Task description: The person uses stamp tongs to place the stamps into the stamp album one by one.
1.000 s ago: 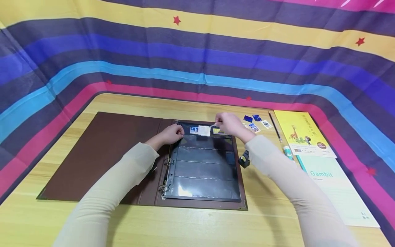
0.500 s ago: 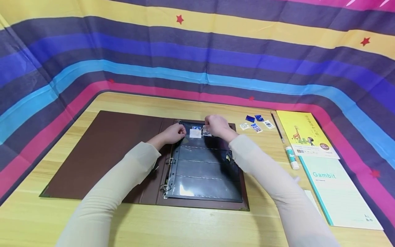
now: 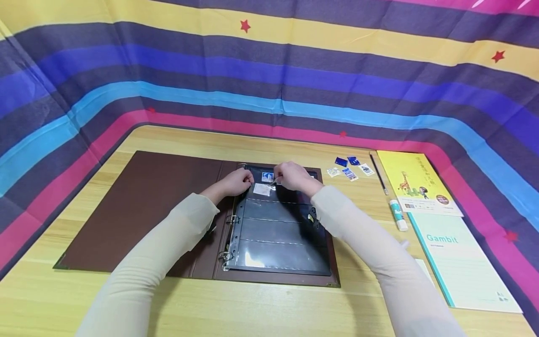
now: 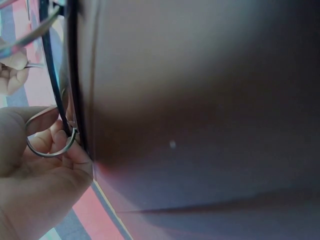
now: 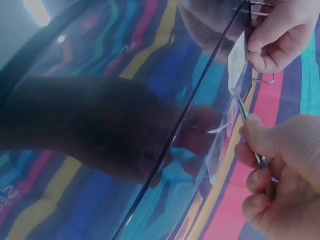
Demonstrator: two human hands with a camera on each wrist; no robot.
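In the head view an open brown stamp album (image 3: 185, 201) lies on the table, with a black pocket page (image 3: 280, 230) on its rings. My left hand (image 3: 236, 183) pinches the upper left edge of this page, beside the top ring (image 4: 52, 150). My right hand (image 3: 293, 176) holds metal tweezers (image 5: 257, 155) between thumb and fingers. At the tweezers' tips is a small white stamp (image 3: 262, 189), tilted over the page's top strip close to my left fingertips. Behind it a blue-and-white stamp (image 3: 267, 177) sits in the top strip. My right hand partly covers other stamps there.
Several loose stamps (image 3: 349, 174) lie beyond the album's right side. Farther right are a pencil (image 3: 379, 174), a glue stick (image 3: 398, 215), a yellow booklet (image 3: 417, 180) and a pale notebook (image 3: 463, 262). A striped cloth (image 3: 269, 70) hangs behind the table.
My right hand has moved left with the tweezers, carrying the white stamp left and slightly nearer, tilting it. The blue stamp is now uncovered. My left hand stays at the page edge.
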